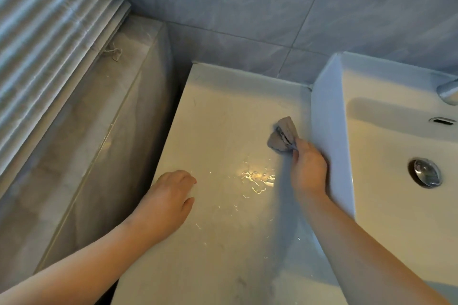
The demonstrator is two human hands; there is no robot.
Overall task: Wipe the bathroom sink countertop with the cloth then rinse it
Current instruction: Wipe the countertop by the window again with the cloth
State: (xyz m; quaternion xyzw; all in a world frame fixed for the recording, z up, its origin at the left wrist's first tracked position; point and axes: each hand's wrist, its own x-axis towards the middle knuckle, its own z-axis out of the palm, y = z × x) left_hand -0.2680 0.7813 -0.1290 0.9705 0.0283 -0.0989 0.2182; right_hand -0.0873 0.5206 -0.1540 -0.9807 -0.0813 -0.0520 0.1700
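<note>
Right hand grips crumpled grey cloth — left hand on glossy countertop.

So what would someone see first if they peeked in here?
Probably the right hand gripping a small crumpled grey cloth on the pale stone countertop, close beside the white rectangular sink. Next, the shiny wet patch glinting between the hands, with the left hand resting near the countertop's left edge.
</note>
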